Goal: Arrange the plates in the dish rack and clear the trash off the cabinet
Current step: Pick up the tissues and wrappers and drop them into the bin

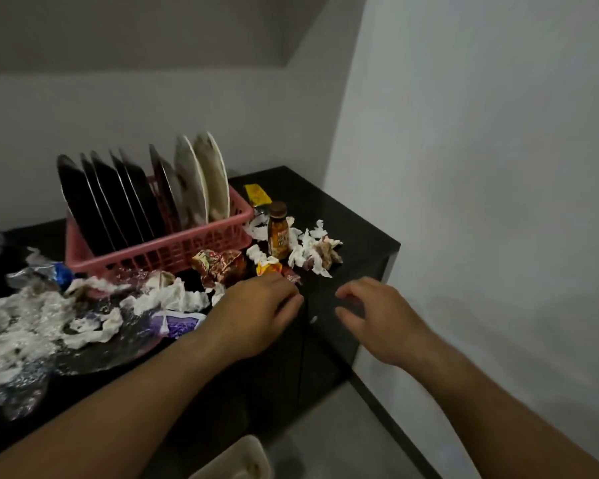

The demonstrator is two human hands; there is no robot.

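Several dark and pale plates (118, 198) stand upright in a pink dish rack (218, 233) on a black cabinet (353, 216). Trash lies around the rack: crumpled white tissues (305, 250), a red snack wrapper (222, 264), a yellow wrapper (268, 267), a small brown bottle (278, 233) and a yellow packet (256, 194). My left hand (260, 309) hovers at the cabinet's front edge beside the wrappers, fingers loosely curled, nothing visibly held. My right hand (377, 312) hangs just right of it, fingers loosely curled and empty.
More tissues and clear crumpled plastic (18, 326) cover the cabinet's left part, with a purple packet (177, 324) and a blue wrapper (61, 273). White walls close in behind and to the right. A pale container (236, 461) sits on the floor below.
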